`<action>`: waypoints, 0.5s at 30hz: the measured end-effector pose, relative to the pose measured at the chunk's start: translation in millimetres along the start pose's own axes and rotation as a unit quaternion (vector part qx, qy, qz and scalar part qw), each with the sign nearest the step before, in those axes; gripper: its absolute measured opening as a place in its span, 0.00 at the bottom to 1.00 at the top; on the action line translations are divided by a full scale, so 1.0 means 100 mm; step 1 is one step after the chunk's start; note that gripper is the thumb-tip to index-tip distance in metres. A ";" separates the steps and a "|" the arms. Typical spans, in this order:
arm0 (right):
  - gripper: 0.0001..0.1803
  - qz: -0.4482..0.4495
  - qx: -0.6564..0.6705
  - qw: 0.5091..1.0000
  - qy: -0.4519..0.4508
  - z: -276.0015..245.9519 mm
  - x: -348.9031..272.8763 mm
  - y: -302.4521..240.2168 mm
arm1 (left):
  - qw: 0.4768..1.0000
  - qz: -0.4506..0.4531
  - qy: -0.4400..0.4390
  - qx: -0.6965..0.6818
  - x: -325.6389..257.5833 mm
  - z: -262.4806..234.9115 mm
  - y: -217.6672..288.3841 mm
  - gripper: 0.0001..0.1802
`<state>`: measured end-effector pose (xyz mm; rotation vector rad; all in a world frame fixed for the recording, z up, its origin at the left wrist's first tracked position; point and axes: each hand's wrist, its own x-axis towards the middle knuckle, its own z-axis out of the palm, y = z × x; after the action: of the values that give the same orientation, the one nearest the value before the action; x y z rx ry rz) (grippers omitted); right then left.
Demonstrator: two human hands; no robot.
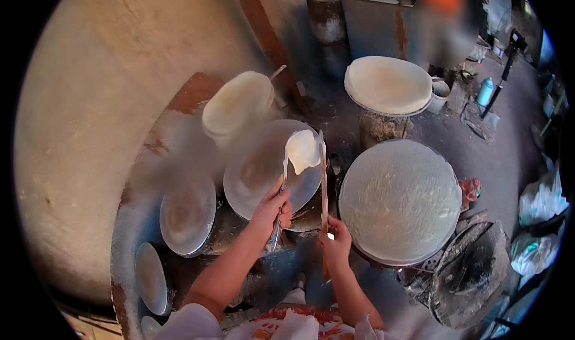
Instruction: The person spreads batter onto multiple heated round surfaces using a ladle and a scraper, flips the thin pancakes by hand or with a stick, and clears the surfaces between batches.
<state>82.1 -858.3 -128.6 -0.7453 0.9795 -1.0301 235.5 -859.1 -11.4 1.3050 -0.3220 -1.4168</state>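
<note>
My left hand [274, 208] is closed round a thin, pale stick-like tool [285, 165] whose lower end looks bluish. In my right hand [336, 239] is a long, flat wooden stick [324, 190], held upright. Between the two upper ends hangs a white, soft-looking folded piece like dough [304, 150]. It is above a large round griddle [254, 172] with a greyish surface. To the right of my right hand, a second griddle carries a broad, thin, whitish round sheet [398, 202]. Whether the white piece touches both tools is hard to tell.
Pale round flatbreads lie stacked on a stand [389, 85] at the far right and on another stack [238, 103] at the far left. Empty-looking metal pans [188, 214] line the left. A blackened basin [470, 274] and plastic bags [542, 199] lie at right. Steam blurs the left side.
</note>
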 end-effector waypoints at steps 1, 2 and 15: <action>0.22 -0.054 -0.055 0.997 0.007 0.08 0.11 0.11 | 0.995 0.025 -0.001 0.098 0.11 -0.10 0.02 0.26; 0.21 -0.115 -0.115 0.987 0.015 0.12 0.19 0.10 | 0.980 0.057 -0.011 0.191 0.21 -0.13 0.05 0.28; 0.20 -0.296 -0.538 0.769 0.177 0.59 0.01 -0.20 | 0.788 0.287 0.049 0.542 1.30 -1.40 0.71 0.28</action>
<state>129.7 -863.2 -88.0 -1.9622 1.7616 -1.1071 418.3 -926.2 -71.6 1.9186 -1.4858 -0.5558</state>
